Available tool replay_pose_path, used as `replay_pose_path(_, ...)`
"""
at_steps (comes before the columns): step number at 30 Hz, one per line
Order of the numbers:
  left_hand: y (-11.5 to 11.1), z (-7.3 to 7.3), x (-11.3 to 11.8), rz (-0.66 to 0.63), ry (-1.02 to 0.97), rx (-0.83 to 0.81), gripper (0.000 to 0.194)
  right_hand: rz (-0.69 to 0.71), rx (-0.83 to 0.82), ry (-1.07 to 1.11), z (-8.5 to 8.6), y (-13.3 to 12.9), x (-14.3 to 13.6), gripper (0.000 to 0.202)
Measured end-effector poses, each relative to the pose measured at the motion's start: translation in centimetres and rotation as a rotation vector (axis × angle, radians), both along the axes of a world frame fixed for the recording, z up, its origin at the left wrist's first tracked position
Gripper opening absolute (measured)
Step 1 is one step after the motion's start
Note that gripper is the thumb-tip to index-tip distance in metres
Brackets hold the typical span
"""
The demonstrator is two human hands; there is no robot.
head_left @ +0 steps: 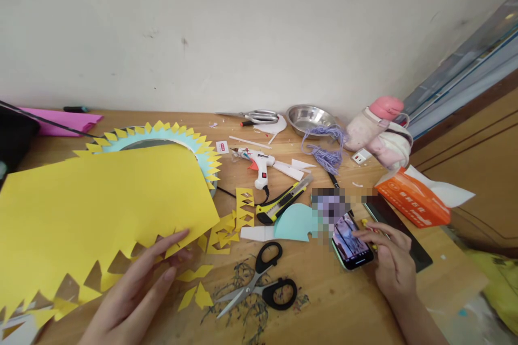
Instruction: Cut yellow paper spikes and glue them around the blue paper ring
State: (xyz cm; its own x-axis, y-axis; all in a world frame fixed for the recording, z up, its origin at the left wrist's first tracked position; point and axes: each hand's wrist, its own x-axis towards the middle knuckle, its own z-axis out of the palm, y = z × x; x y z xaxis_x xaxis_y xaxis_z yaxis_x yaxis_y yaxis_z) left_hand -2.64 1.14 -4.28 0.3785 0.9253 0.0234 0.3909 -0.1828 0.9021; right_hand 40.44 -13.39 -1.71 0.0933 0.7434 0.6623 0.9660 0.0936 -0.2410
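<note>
A large yellow paper sheet (109, 194) with diamond cut-outs along its near edge lies partly over a light blue ring (186, 137) edged with yellow points. My left hand (137, 285) rests at the sheet's near right edge, index finger stretched along the paper and thumb apart. Its other fingertips are partly hidden. A smartphone (351, 245) with a lit screen lies on the right of the table. My right hand (390, 259) is over its right edge, index finger reaching onto the screen, the other fingers loosely bent. Black-handled scissors (254, 283) lie open between my hands.
Yellow scraps (224, 234), a utility knife (283, 199) and a light blue paper piece (295, 221) lie mid-table. Behind are a glue gun (259, 161), a metal bowl (309, 118) and purple yarn (326, 153). An orange tissue pack (413, 199) and a pink-lidded bottle (372, 121) stand right.
</note>
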Motion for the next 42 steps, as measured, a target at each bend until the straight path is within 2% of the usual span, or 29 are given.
replay_pose_path(4,0.0,0.1,-0.2,-0.005,0.01,-0.025,0.044,-0.034,-0.057,-0.028,0.0,0.1,-0.1,0.026)
replay_pose_path(7,0.0,0.3,-0.1,0.014,0.003,0.0,0.043,-0.039,-0.172,-0.094,0.2,0.3,-0.5,0.027)
replay_pose_path(9,0.0,0.3,-0.1,0.018,0.003,0.004,0.042,0.033,-0.235,-0.119,0.4,0.4,-0.8,0.031)
replay_pose_path(12,0.0,0.3,0.0,-0.003,0.009,0.0,0.041,0.219,-0.284,-0.073,0.8,0.2,-1.2,0.035)
replay_pose_path(15,0.1,0.1,0.0,-0.021,0.008,0.003,0.042,0.291,-0.214,0.046,0.8,0.0,-1.3,0.036)
replay_pose_path(19,0.2,0.1,0.0,-0.015,0.002,0.012,0.042,0.108,-0.035,0.107,0.5,0.0,-0.9,0.031)
replay_pose_path(22,0.1,0.2,0.1,-0.007,0.0,0.015,0.042,0.022,-0.006,0.061,0.4,0.1,-0.7,0.028)
replay_pose_path(26,-0.1,0.4,0.1,0.011,0.009,0.0,0.042,0.087,-0.036,-0.009,0.6,0.1,-0.9,0.023)
replay_pose_path(29,0.1,0.3,0.2,0.01,0.016,0.01,0.043,0.131,-0.144,-0.065,0.7,0.0,-1.2,0.026)
replay_pose_path(32,0.2,0.2,0.2,0.01,0.027,0.016,0.043,0.248,-0.252,-0.1,0.6,-0.2,-1.6,0.027)
replay_pose_path(34,0.2,0.2,0.1,0.025,0.039,0.017,0.042,0.286,-0.232,-0.073,0.6,-0.3,-1.6,0.026)
replay_pose_path(36,0.1,0.3,0.1,0.028,0.044,0.021,0.042,0.228,-0.136,-0.007,0.6,-0.3,-1.5,0.026)
replay_pose_path(39,-0.1,0.4,0.1,0.026,0.028,0.025,0.041,0.032,0.0,0.05,0.5,-0.3,-1.1,0.028)
replay_pose_path(42,0.0,0.4,0.1,0.033,0.02,0.027,0.04,-0.089,0.01,0.055,0.4,-0.2,-0.8,0.027)
